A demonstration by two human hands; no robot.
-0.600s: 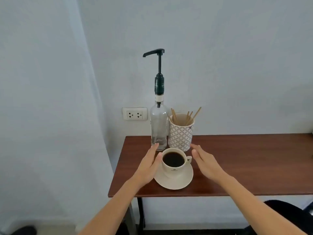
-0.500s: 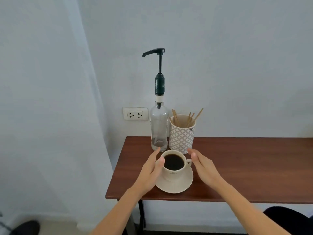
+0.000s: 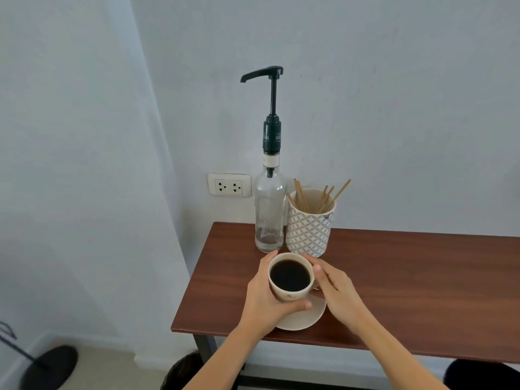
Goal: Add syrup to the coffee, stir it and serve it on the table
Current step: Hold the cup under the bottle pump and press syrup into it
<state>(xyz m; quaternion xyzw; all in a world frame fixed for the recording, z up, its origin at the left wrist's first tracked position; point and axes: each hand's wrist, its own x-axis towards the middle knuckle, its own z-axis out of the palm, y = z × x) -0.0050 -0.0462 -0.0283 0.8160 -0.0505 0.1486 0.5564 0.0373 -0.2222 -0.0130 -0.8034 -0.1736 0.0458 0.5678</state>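
Note:
A cream cup [image 3: 289, 294] full of black coffee sits over its saucer [image 3: 306, 319] near the left front of the brown table [image 3: 408, 282]. My left hand [image 3: 264, 299] wraps the cup's left side, thumb across its front. My right hand [image 3: 337, 294] holds the cup's right side, hiding the handle. I cannot tell whether the cup rests on the saucer or is just above it. Behind it a clear glass syrup bottle [image 3: 268, 215] with a dark pump stands upright, its spout pointing left. A patterned holder [image 3: 309, 229] with several wooden stir sticks is beside it.
The table's left edge and front edge lie close to the saucer. A wall with a power socket [image 3: 229, 184] is right behind the bottle. A dark round object [image 3: 52, 367] lies on the floor at lower left.
Both hands, open beside the cup before, have closed in onto its sides. The view has shifted downward and closer to the table.

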